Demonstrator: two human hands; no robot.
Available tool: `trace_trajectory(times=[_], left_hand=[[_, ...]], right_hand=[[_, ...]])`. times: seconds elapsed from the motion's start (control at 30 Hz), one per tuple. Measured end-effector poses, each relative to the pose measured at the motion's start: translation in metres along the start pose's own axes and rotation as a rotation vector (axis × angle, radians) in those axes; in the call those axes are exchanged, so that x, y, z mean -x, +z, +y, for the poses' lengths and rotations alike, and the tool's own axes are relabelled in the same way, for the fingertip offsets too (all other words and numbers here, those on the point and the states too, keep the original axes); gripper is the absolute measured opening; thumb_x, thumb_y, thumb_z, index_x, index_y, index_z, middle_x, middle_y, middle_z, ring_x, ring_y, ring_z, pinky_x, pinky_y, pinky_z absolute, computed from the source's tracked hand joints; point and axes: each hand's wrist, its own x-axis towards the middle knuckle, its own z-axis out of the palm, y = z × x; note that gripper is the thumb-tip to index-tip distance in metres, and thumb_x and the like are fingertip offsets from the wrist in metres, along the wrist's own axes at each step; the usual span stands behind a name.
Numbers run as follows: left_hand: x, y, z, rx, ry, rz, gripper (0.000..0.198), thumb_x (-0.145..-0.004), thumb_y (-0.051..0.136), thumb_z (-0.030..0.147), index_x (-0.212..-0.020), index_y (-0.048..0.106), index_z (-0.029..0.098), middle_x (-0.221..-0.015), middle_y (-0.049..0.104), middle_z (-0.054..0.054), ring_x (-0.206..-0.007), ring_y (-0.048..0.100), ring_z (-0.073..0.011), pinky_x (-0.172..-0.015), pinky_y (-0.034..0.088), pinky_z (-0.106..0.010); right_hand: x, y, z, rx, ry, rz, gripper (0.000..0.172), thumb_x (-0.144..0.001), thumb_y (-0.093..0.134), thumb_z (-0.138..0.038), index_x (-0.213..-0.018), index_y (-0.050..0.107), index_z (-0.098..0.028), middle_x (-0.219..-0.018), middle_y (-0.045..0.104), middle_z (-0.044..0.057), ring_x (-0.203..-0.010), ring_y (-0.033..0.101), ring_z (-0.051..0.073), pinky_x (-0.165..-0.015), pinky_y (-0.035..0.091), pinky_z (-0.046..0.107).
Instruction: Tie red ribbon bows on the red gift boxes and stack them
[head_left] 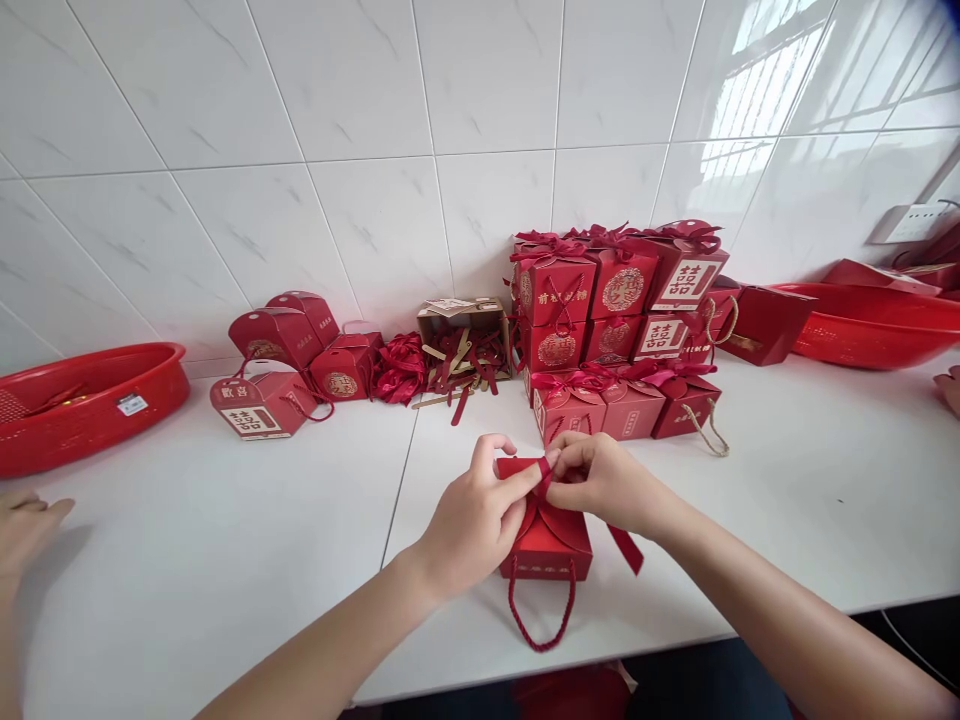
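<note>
Red gift box [559,538] at 5 o'clock on the worktop [262,560], fingers [521,485] of left hand [471,520] and right hand [609,485] pinching the ribbon [541,487] atop it; best kept flat, evenly taut, the 3 o'clock tail [627,551] untwisted.

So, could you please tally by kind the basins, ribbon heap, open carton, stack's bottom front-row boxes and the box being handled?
Red plastic basins: 2
Bottom front-row gift boxes: 3
Gift box under left hand and right hand: 1
Open carton: 1
Red ribbon heap: 1
Total: 8
</note>
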Motion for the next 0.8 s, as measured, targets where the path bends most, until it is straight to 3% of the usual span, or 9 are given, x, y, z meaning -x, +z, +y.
trace_trajectory(times=[0.2,0.37,0.5,0.63,0.73,0.8], left_hand=[[-0.009,-0.006,-0.015,0.268,0.152,-0.058,0.028,-0.087,0.046,0.013,-0.087,0.073,0.02,-0.114,0.043,-0.01,-0.064,0.043,-0.0094,-0.064,0.045,-0.029],[-0.014,-0.005,-0.017,0.555,-0.015,-0.088,0.018,-0.083,0.059,0.019,-0.076,0.076,0.019,-0.106,0.048,-0.007,-0.056,0.038,-0.0053,-0.058,0.044,-0.026],[-0.013,-0.007,-0.014,0.646,-0.134,-0.115,0.015,-0.08,0.063,0.021,-0.074,0.076,0.019,-0.107,0.051,-0.006,-0.058,0.042,-0.005,-0.061,0.045,-0.026],[-0.01,-0.016,-0.017,0.656,-0.22,-0.114,0.014,-0.079,0.062,0.022,-0.076,0.075,0.019,-0.107,0.052,-0.007,-0.06,0.048,-0.0063,-0.062,0.045,-0.026],[-0.004,-0.028,-0.024,0.554,-0.334,-0.095,0.015,-0.08,0.059,0.025,-0.078,0.073,0.018,-0.106,0.052,-0.007,-0.058,0.048,-0.0068,-0.054,0.042,-0.024],[0.0,-0.037,-0.026,0.471,-0.36,-0.143,0.015,-0.081,0.059,0.028,-0.078,0.07,0.019,-0.106,0.053,-0.007,-0.062,0.05,-0.0096,-0.053,0.042,-0.024]], right_hand=[[-0.004,-0.01,-0.008,0.045,0.069,-0.236,0.019,-0.058,0.06,-0.011,-0.047,0.046,-0.017,-0.073,0.049,-0.001,-0.061,0.044,0.011,-0.051,0.034,0.025],[-0.004,-0.008,-0.01,0.047,0.073,-0.286,0.012,-0.06,0.061,-0.013,-0.051,0.054,-0.017,-0.075,0.053,0.0,-0.062,0.046,0.012,-0.048,0.033,0.024],[-0.004,-0.008,-0.011,0.068,0.033,-0.286,0.01,-0.061,0.062,-0.015,-0.053,0.057,-0.017,-0.079,0.055,0.0,-0.065,0.049,0.012,-0.052,0.038,0.025],[-0.001,-0.015,-0.007,0.144,0.026,-0.25,0.012,-0.061,0.061,-0.014,-0.052,0.054,-0.017,-0.08,0.056,0.0,-0.066,0.051,0.013,-0.057,0.04,0.026],[0.004,-0.026,0.002,0.203,0.03,-0.163,0.016,-0.063,0.061,-0.014,-0.054,0.048,-0.018,-0.076,0.053,-0.001,-0.066,0.049,0.014,-0.06,0.039,0.027],[0.008,-0.03,0.009,0.236,0.015,-0.15,0.016,-0.065,0.062,-0.016,-0.057,0.049,-0.019,-0.077,0.053,0.0,-0.07,0.05,0.015,-0.064,0.041,0.029]])
